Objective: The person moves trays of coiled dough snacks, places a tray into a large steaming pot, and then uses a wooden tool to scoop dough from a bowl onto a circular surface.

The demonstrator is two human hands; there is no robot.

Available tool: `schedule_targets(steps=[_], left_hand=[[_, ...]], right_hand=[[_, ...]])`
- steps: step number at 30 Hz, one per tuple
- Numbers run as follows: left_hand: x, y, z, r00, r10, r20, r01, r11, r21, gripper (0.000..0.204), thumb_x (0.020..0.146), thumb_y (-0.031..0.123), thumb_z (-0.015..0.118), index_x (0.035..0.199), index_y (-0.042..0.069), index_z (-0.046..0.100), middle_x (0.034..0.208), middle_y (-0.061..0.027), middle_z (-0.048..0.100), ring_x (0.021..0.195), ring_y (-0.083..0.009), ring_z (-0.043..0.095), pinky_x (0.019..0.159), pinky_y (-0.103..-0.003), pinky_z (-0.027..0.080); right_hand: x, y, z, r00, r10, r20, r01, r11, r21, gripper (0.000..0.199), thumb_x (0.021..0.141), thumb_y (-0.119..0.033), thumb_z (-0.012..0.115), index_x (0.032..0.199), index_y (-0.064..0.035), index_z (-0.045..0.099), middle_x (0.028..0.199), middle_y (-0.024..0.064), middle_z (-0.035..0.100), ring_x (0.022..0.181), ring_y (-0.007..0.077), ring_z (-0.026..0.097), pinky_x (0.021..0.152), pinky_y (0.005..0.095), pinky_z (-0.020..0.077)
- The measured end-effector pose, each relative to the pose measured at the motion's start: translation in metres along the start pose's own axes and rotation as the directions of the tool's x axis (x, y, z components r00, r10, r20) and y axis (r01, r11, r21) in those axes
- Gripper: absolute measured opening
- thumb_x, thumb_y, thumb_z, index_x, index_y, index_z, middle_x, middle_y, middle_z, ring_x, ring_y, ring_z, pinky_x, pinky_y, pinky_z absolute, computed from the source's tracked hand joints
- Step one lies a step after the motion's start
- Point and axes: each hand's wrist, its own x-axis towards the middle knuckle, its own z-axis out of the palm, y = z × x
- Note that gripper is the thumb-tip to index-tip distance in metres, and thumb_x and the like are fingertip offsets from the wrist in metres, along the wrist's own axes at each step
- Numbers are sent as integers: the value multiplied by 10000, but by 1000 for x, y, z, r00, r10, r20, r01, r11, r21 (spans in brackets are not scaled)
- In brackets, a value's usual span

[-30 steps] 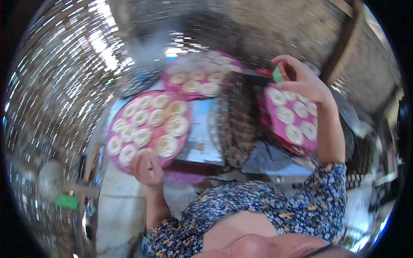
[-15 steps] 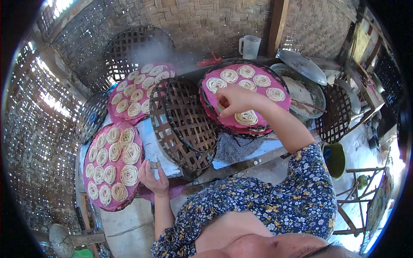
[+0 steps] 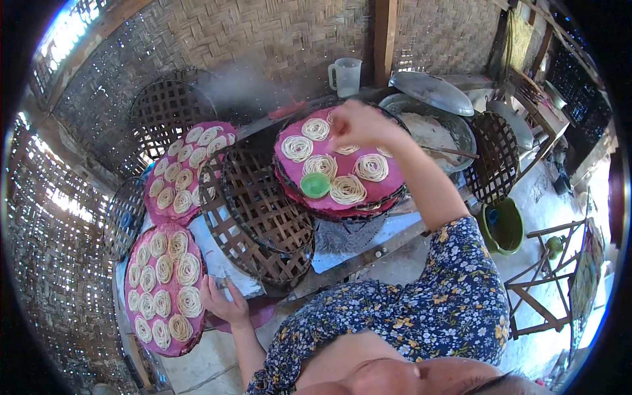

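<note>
My right hand [image 3: 361,125] is over the far part of a round tray [image 3: 289,191] lined with pink cloth. Its fingers are curled together, and whatever they hold, if anything, is hidden. Coiled nests of pale noodles [image 3: 347,189] lie on the cloth, some partly covered by the hand. A small green bowl [image 3: 315,185] rests at the tray's near left, apart from the hand. At the lower left, my left hand [image 3: 226,304] is open with fingers raised. It is beside another pink-lined tray [image 3: 149,238] bearing several noodle nests.
Woven bamboo trays [image 3: 263,204] lean between the noodle trays. Behind them, steam rises near a third pink-lined batch [image 3: 155,207]. A clear jug [image 3: 346,78] stands by the wall. To the right are a large pan [image 3: 466,135], its metal lid [image 3: 431,93] and a green bucket [image 3: 513,238].
My right hand has moved farther across the tray, uncovering the green bowl it mostly hid. My left hand remains beside the left tray. The whole view has shifted slightly.
</note>
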Motion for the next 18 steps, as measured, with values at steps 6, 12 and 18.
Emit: schedule_targets(steps=[6, 12, 18], left_hand=[[4, 8, 1, 1000, 19, 1, -19, 1000, -16, 379, 799, 144, 550, 1133, -16, 472, 1125, -194, 484, 1004, -333, 459, 856, -415, 351], [5, 12, 4, 1000, 14, 21, -15, 1000, 16, 369, 799, 162, 536, 1113, -23, 479, 1109, -191, 496, 996, -334, 466, 860, -414, 352], [9, 15, 6, 1000, 9, 14, -10, 999, 32, 363, 792, 173, 529, 1096, -21, 488, 1103, -186, 503, 997, -334, 468, 866, -422, 349]], right_hand=[[-18, 137, -9, 895, 434, -99, -442, 839, -317, 476, 544, -506, 705, 786, -101, 638, 965, 143, 585, 943, 286, 537, 812, 370, 441], [-25, 167, 5, 762, 641, -93, -616, 673, -409, 612, 555, -599, 656, 955, -137, 621, 1087, 156, 539, 1035, 318, 506, 868, 404, 421], [4, 163, -2, 750, 605, -268, -661, 674, -330, 440, 741, -494, 543, 997, -144, 617, 1081, 159, 547, 1036, 318, 508, 848, 472, 416]])
